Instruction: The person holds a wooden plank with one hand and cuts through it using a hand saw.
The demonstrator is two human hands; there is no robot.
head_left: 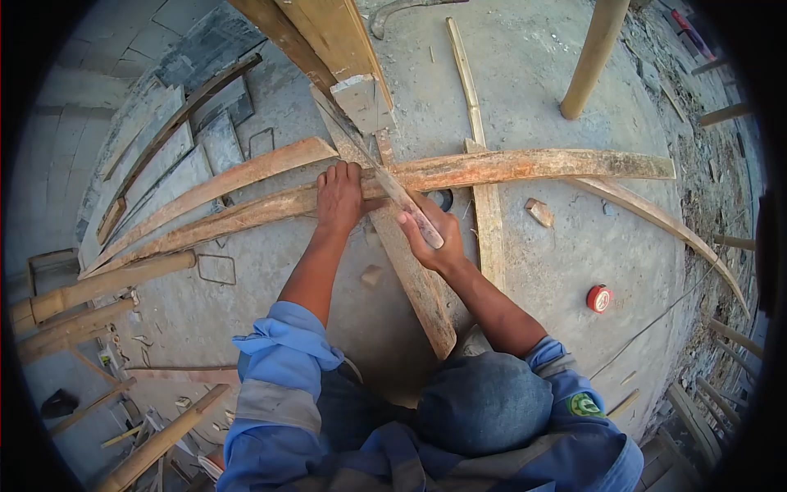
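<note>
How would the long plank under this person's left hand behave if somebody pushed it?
The long plank would probably feel stiff, as it looks like solid wood. Its rough, blotchy face suggests it isn't very slippery. Pushed near one end, it might swing or tip, since both ends reach past the diagonal board and the second board it crosses.
</note>
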